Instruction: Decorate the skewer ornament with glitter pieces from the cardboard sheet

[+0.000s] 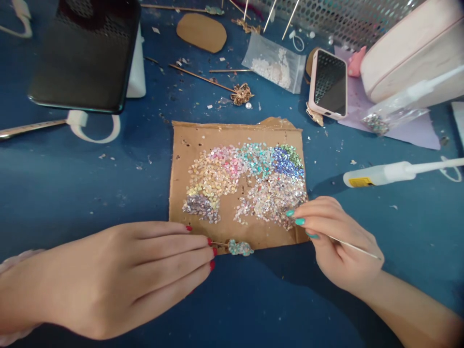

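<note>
My left hand (155,275), with red nails, is closed on the shaft of a hairpin at the cardboard's lower edge. The hairpin's turquoise, stone-covered head (240,247) points right, past my fingertips. My right hand (340,237), with turquoise nails, pinches a thin stick (353,247); its fingertips are over the lower right of the sequin pile. Small shiny sequins (279,198) in pink, yellow, teal, blue, green and grey are spread in patches on the brown cardboard (224,232). The stick's working tip is hidden by the fingers.
Behind the cardboard are a gold flower hairpin (241,94), a bag of white pieces (273,67) and a pink-cased phone (329,83). A glue bottle (380,175) lies right. A large black-screened device (87,53) stands at the upper left, beside a white cable loop (97,137).
</note>
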The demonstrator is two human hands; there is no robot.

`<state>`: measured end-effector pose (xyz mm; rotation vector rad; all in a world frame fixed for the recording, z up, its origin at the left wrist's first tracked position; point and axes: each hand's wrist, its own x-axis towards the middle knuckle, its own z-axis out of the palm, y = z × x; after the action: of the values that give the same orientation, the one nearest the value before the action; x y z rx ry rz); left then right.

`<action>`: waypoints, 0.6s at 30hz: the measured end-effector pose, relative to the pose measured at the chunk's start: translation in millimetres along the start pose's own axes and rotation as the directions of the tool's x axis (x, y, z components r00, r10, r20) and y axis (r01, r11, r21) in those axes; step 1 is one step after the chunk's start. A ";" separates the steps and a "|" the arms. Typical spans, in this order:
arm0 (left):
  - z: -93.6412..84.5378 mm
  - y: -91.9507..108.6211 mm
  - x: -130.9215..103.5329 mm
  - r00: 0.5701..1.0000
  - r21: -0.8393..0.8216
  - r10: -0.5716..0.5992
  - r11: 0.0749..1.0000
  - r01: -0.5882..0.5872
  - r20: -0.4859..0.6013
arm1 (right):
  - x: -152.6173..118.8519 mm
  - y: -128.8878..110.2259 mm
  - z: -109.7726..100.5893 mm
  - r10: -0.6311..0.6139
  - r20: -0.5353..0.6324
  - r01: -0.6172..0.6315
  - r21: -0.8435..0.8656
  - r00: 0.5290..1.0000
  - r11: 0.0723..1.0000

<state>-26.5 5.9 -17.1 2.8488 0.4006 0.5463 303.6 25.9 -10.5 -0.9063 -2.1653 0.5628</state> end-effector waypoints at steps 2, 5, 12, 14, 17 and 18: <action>1.0 -0.5 0.2 1.000 -0.006 0.000 1.000 0.000 0.000 | -4.0 0.1 -0.7 0.017 -0.006 -0.017 0.018 1.000 1.000; 2.0 -0.8 1.3 1.000 -0.002 -0.002 1.000 0.002 0.004 | -9.4 0.6 -1.8 0.032 -0.018 -0.032 -0.002 0.999 0.999; -1.2 0.4 6.2 1.000 -0.015 -0.011 1.000 0.010 -0.028 | -13.1 2.0 -1.0 0.042 -0.026 -0.037 0.173 0.999 0.984; -2.0 0.3 8.5 0.999 -0.003 -0.006 1.000 0.006 -0.053 | -13.5 2.4 0.5 0.046 -0.010 -0.042 0.235 0.999 0.971; -2.9 0.1 12.2 0.997 0.030 0.014 0.999 -0.012 -0.069 | -14.2 3.6 3.0 0.042 -0.010 -0.037 0.268 0.999 0.963; -3.2 0.2 13.3 0.998 0.038 0.019 0.999 -0.016 -0.067 | -14.4 4.2 3.9 0.040 -0.020 -0.033 0.273 0.999 0.962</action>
<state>-15.9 10.2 -9.7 2.8781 0.4014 0.6460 309.7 17.6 -22.0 -0.7992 -1.9896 0.8399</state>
